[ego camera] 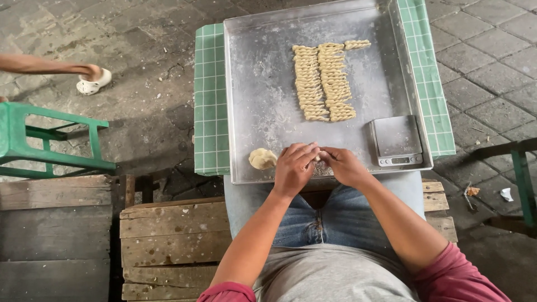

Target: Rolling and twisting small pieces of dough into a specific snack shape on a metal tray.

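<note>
Both hands meet at the near edge of a floured metal tray: left hand and right hand pinch a small dough piece, mostly hidden. Dough lump lies just left; twisted dough rows lie farther back, small scale right.

Outdoor home snack-making spot: paver-stone yard floor, wooden pallet seat, floured metal tray w/ twisted dough pcs, small digital scale.
</note>
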